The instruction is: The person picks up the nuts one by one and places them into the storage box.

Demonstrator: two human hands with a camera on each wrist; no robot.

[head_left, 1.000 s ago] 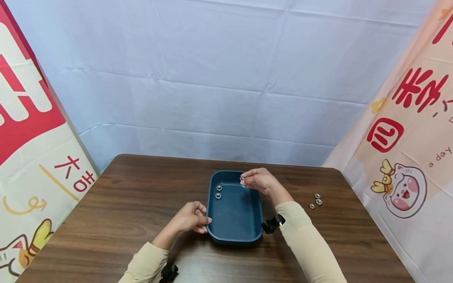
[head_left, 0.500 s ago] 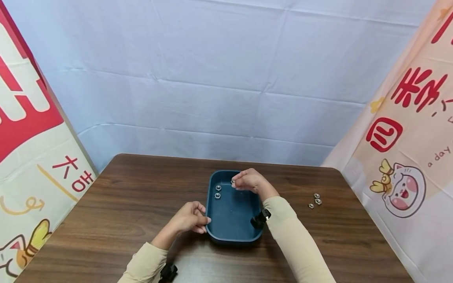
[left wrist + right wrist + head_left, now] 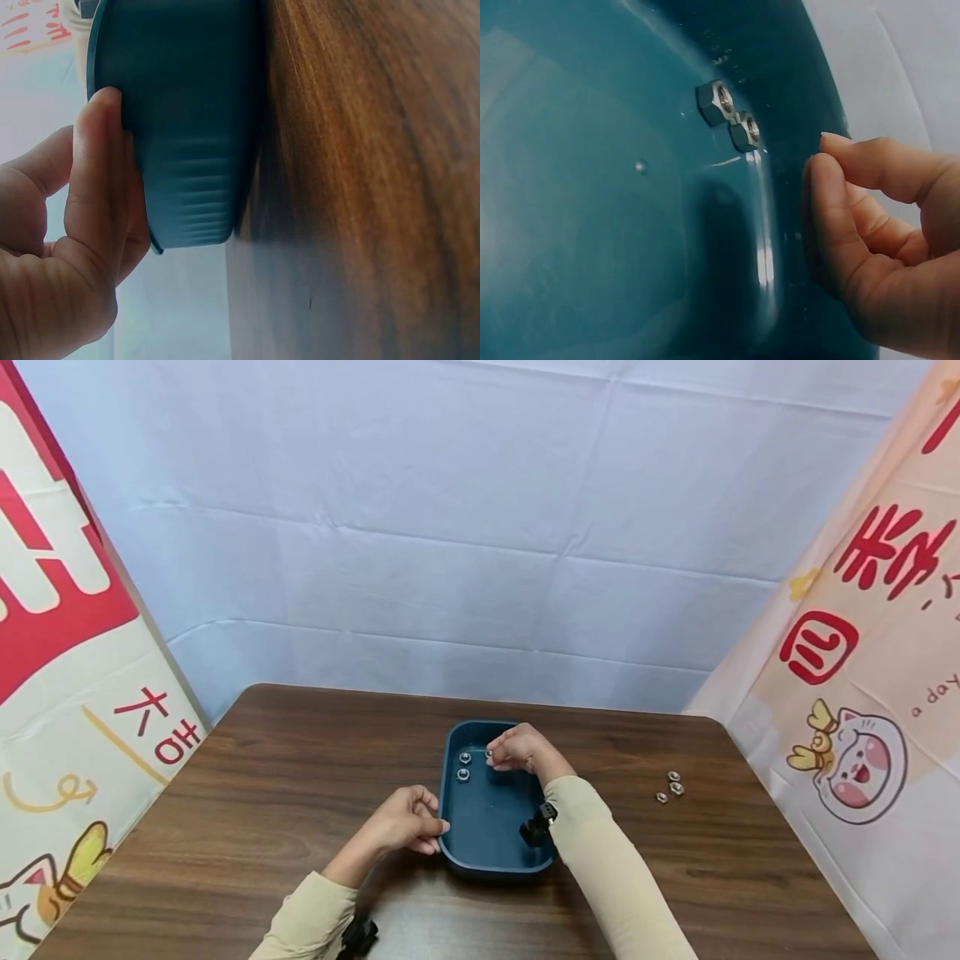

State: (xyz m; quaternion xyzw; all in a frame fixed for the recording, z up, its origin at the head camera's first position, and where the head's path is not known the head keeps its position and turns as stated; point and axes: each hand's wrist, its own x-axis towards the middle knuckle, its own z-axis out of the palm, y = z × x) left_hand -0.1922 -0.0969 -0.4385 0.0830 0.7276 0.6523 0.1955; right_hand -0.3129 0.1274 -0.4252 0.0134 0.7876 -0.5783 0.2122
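Observation:
A deep blue plastic tray [image 3: 491,852] stands on the brown table, two hex nuts [image 3: 462,774] lying in its far left corner. My left hand [image 3: 408,821] grips the tray's left rim; its fingertips [image 3: 105,105] meet the rim and outer wall in the left wrist view. Over the far end of the tray my right hand [image 3: 521,750] pinches a third nut [image 3: 489,753] between thumb and fingertips. In the right wrist view that nut is hidden by the fingers of the right hand [image 3: 885,232], to the right of the two hex nuts [image 3: 716,103].
Three more nuts [image 3: 676,788] lie on the table [image 3: 300,777] to the right of the tray. A pale cloth [image 3: 450,568] hangs behind the table, and printed banners [image 3: 847,693] flank both sides.
My right hand has moved left and inward from the tray's far right rim, carrying the nut lower toward the two nuts. The left hand stays at the rim.

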